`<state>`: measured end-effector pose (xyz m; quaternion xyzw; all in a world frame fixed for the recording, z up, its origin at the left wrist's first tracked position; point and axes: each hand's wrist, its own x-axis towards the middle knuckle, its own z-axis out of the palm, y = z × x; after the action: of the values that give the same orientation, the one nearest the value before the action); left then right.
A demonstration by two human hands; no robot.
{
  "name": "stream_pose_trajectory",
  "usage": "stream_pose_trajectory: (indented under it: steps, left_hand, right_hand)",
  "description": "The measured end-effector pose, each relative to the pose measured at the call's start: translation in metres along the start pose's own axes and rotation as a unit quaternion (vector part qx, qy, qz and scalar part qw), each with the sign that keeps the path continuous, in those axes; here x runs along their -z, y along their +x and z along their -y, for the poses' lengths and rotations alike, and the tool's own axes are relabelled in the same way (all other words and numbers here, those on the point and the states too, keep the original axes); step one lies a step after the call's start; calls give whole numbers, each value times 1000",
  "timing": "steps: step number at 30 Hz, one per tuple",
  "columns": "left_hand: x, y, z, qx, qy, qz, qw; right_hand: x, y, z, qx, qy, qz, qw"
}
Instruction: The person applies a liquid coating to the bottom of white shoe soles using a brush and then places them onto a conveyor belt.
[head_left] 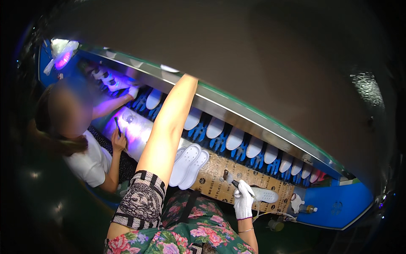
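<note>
Beside a seated co-worker's hand (119,143), the left arm stretches up so its hand hides behind the metal rail (253,122), grip untellable, while the white-gloved right hand (243,200) pinches a dark pen-like tool (234,183) just beside a white foam insole (264,195) lying on brown cardboard (211,178).

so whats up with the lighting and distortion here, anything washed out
Head view: dark overall, black vignette at the rim; the conveyor edge bows from fisheye; purple lamp glare washes out the surface by the co-worker's hand; the gloved right hand and white soles stay readable.
</note>
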<state>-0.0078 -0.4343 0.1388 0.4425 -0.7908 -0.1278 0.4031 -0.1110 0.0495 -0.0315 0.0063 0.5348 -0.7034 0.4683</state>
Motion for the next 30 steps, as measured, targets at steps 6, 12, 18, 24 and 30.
stream_pose_trajectory:
  steps: [6,12,18,24,30]
  left_hand:
    - [19,-29,0,-76,-24,7,997]
    - [74,-91,-31,99,-314,173,928]
    - [153,-233,-15,-119,-272,-173,939]
    - [179,-291,-25,171,-442,-357,805]
    - [95,-345,-57,394,-547,-1,739]
  right_hand:
    - [-6,3,-9,-22,-32,35,999]
    - [-6,-2,-2,-32,-11,33,999]
    - [-6,-14,24,-1,16,49,999]
    - [-7,-20,64,34,142,125,981]
    - [-68,-62,88,66,25,238,969]
